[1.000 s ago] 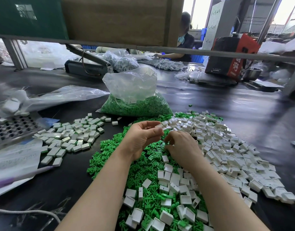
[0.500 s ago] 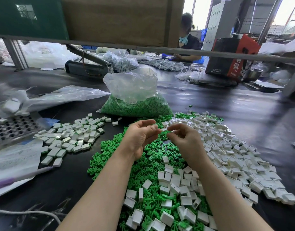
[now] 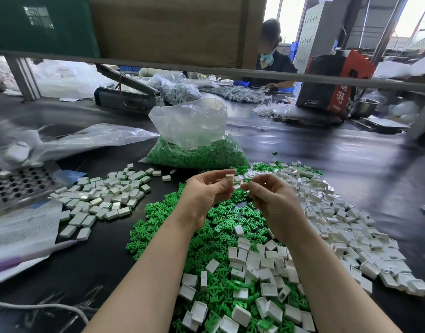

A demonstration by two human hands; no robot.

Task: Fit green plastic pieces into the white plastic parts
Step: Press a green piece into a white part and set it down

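Two bare forearms come up from the bottom edge of the view, each ending in a bare hand, the left hand point(image 3: 208, 189) and the right hand point(image 3: 272, 198). No sleeve, cuff or glove covers either arm as far as the view reaches. No watch, band or ring shows on the wrists or on the visible fingers. The visible nails are short and plain. The rest of the person's body is outside the view.

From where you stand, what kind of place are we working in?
It looks like a small factory assembly bench. Loose piles of green plastic pieces and white plastic parts cover the black table, a bulk bag of green pieces stands behind them, and another worker sits at the far side.
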